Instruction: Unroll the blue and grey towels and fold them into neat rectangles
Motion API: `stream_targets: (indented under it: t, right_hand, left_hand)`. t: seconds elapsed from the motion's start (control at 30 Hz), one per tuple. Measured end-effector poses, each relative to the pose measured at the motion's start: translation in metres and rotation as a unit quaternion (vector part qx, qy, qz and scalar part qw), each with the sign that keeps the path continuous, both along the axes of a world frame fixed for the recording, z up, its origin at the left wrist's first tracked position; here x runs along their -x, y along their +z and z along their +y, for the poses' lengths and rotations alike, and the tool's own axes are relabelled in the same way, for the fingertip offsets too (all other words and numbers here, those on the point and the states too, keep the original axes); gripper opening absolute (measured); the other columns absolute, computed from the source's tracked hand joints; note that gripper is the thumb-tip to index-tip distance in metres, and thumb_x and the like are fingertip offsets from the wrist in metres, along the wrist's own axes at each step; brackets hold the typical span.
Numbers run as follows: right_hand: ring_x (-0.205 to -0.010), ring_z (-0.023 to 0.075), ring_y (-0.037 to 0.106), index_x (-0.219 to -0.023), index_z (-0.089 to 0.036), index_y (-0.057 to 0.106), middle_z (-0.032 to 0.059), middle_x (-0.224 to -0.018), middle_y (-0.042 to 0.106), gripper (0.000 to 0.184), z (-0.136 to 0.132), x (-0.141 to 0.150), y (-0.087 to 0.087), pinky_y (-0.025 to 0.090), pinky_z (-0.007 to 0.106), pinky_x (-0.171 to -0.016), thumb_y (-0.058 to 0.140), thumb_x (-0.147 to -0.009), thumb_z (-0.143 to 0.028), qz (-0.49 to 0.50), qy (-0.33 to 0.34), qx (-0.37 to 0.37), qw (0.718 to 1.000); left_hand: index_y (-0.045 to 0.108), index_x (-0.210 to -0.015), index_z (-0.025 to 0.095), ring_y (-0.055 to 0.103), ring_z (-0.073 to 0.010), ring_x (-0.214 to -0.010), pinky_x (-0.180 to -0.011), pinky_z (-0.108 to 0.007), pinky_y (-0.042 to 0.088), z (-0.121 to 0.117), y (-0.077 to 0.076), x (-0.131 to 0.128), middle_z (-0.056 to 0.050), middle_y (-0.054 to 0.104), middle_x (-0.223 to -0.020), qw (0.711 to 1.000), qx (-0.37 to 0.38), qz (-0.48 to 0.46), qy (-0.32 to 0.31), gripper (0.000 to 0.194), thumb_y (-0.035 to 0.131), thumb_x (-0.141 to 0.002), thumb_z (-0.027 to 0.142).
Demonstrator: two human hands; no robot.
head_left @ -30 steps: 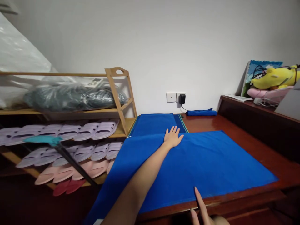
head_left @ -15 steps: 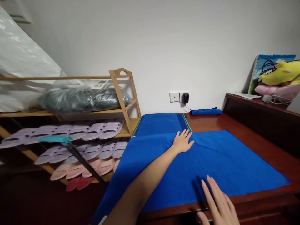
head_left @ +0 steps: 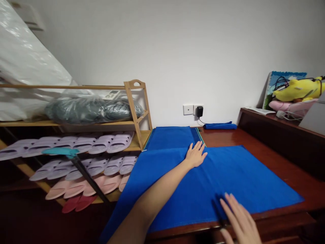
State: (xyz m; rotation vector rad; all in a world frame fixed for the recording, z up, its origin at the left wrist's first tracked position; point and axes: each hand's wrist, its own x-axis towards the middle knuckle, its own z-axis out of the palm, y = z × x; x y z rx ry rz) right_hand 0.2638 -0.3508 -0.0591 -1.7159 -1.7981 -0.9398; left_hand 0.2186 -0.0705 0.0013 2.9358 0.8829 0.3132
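Note:
A large blue cloth [head_left: 228,176] lies spread over the dark red wooden table, its left part hanging past the table's left side. My left hand [head_left: 195,155] rests flat on it near its far edge, fingers spread. Above the front edge of the cloth is my right hand [head_left: 240,218], with fingers extended and thumb apart, holding nothing; its lower part is cut off by the frame. Just beyond my left hand lies a folded blue cloth [head_left: 172,137] with a green-yellow edging showing along its sides.
A rolled blue cloth [head_left: 219,125] lies by the wall, near a black plug adapter [head_left: 199,111]. At left stands a wooden rack [head_left: 133,101] with several slippers [head_left: 122,141]. A teal-topped pole [head_left: 87,176] leans before it. Plush toys [head_left: 299,89] sit on the raised shelf at right.
The view has shifted slightly. My left hand stays flat on the cloth, and my right hand still hovers at its front edge with fingers apart.

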Motion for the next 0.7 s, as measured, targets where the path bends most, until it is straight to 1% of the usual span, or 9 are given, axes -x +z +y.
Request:
stream_targets:
  t: [0.1, 0.17, 0.23, 0.3, 0.43, 0.5, 0.57, 0.63, 0.7]
  right_hand:
    - [-0.128, 0.0250, 0.043, -0.146, -0.018, 0.024, 0.0106, -0.143, 0.041, 0.064, 0.000, -0.029, 0.028, 0.038, 0.039, -0.096, 0.039, -0.089, -0.042, -0.001, -0.026, 0.028, 0.999]
    - [-0.131, 0.0260, 0.039, -0.146, -0.019, 0.026, 0.0098, -0.147, 0.034, 0.065, 0.000, -0.045, 0.033, 0.038, 0.040, -0.096, 0.040, -0.089, -0.045, -0.018, -0.059, 0.062, 0.996]
    - [-0.131, 0.0259, 0.039, -0.146, -0.021, 0.026, 0.0074, -0.147, 0.035, 0.067, -0.002, -0.055, 0.027, 0.040, 0.040, -0.094, 0.042, -0.087, -0.050, -0.045, -0.078, 0.086, 0.992]
    - [-0.130, 0.0249, 0.040, -0.146, -0.022, 0.026, 0.0054, -0.145, 0.037, 0.069, -0.006, -0.062, 0.016, 0.041, 0.039, -0.094, 0.043, -0.086, -0.053, -0.059, -0.077, 0.094, 0.991]
    - [-0.130, 0.0213, 0.040, -0.145, -0.026, 0.028, 0.0038, -0.145, 0.038, 0.061, -0.019, -0.082, 0.004, 0.039, 0.036, -0.097, 0.041, -0.088, -0.044, -0.030, -0.058, 0.113, 0.991]
    - [-0.129, 0.0225, 0.042, -0.141, -0.031, 0.036, 0.0023, -0.143, 0.041, 0.054, -0.026, -0.093, 0.003, 0.039, 0.038, -0.097, 0.041, -0.088, -0.043, -0.013, -0.061, 0.109, 0.992]
    - [-0.126, 0.0259, 0.045, -0.132, -0.034, 0.048, 0.0018, -0.138, 0.048, 0.047, -0.032, -0.096, 0.001, 0.041, 0.041, -0.093, 0.043, -0.086, -0.044, -0.009, -0.058, 0.088, 0.994]
    - [-0.114, 0.0281, 0.055, -0.123, -0.032, 0.058, 0.0051, -0.127, 0.058, 0.042, -0.035, -0.083, -0.004, 0.045, 0.040, -0.084, 0.049, -0.084, -0.043, 0.000, -0.055, 0.054, 0.997]
    - [-0.085, 0.0239, 0.065, -0.118, -0.029, 0.063, 0.0083, -0.100, 0.068, 0.038, -0.033, -0.055, -0.011, 0.047, 0.035, -0.070, 0.054, -0.082, -0.037, 0.031, -0.065, 0.020, 0.997]
  left_hand:
    - [0.018, -0.149, 0.018, 0.003, -0.0188, -0.143, -0.114, -0.045, 0.000, -0.005, -0.001, 0.003, -0.005, 0.011, -0.156, 1.000, -0.017, -0.014, 0.001, 0.059, 0.012, -0.098, 0.047]
    - [0.023, -0.148, 0.018, 0.008, -0.0202, -0.142, -0.113, -0.048, 0.004, -0.005, -0.004, 0.004, -0.006, 0.016, -0.155, 1.000, -0.009, -0.005, 0.002, 0.059, 0.014, -0.097, 0.048]
    - [0.028, -0.146, 0.019, 0.014, -0.0222, -0.141, -0.112, -0.051, 0.009, -0.002, -0.007, 0.004, -0.006, 0.021, -0.154, 1.000, 0.003, 0.007, 0.002, 0.060, 0.017, -0.096, 0.051]
    - [0.029, -0.146, 0.020, 0.015, -0.0226, -0.141, -0.111, -0.052, 0.010, 0.000, -0.009, 0.004, -0.007, 0.022, -0.153, 1.000, 0.011, 0.014, 0.000, 0.060, 0.020, -0.096, 0.052]
    - [0.028, -0.146, 0.020, 0.014, -0.0226, -0.141, -0.111, -0.052, 0.008, 0.000, -0.009, 0.004, -0.007, 0.022, -0.153, 1.000, 0.016, 0.014, 0.002, 0.059, 0.020, -0.096, 0.051]
    - [0.030, -0.145, 0.021, 0.016, -0.0235, -0.141, -0.111, -0.051, 0.010, -0.002, -0.006, 0.004, -0.007, 0.024, -0.153, 1.000, 0.017, 0.012, 0.005, 0.058, 0.022, -0.097, 0.051]
    - [0.035, -0.142, 0.021, 0.022, -0.0248, -0.139, -0.110, -0.050, 0.015, -0.002, -0.001, 0.002, -0.008, 0.030, -0.151, 1.000, 0.017, 0.006, 0.012, 0.055, 0.025, -0.097, 0.051]
    - [0.041, -0.138, 0.019, 0.030, -0.0264, -0.135, -0.108, -0.050, 0.021, 0.002, 0.008, -0.001, -0.011, 0.039, -0.145, 0.999, 0.015, -0.008, 0.031, 0.050, 0.026, -0.099, 0.046]
    - [0.049, -0.130, 0.015, 0.035, -0.0286, -0.131, -0.106, -0.050, 0.025, 0.011, 0.016, -0.006, -0.015, 0.047, -0.137, 0.998, 0.011, -0.021, 0.062, 0.043, 0.029, -0.100, 0.039]
